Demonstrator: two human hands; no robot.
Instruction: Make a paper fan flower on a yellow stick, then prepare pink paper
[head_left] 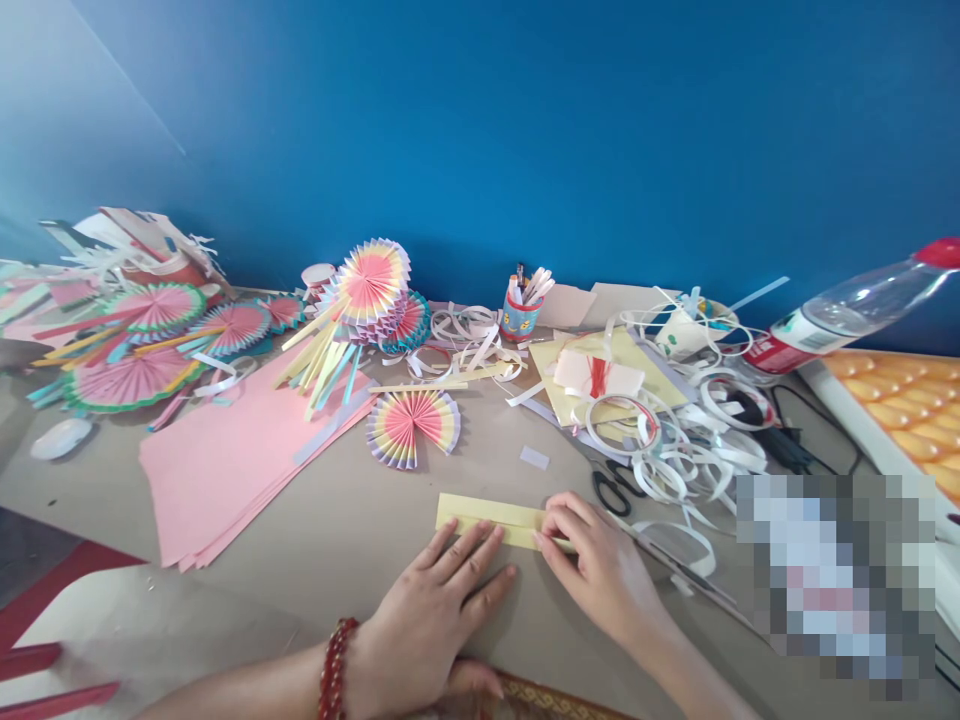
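A folded yellow paper strip [480, 514] lies on the table near the front edge. My left hand [439, 615] rests flat beside it, fingers stretched out and its fingertips touching the strip's near edge. My right hand [596, 565] is at the strip's right end, fingers curled and pinching the paper down. A red bead bracelet [335, 668] is on my left wrist.
A stack of pink paper sheets [232, 465] lies left. Folded paper fans [412, 425] and more fans [150, 340] crowd the back left. Black scissors [613, 490], white paper rings [675, 440], a pen cup [520, 310] and a plastic bottle [847, 310] sit right.
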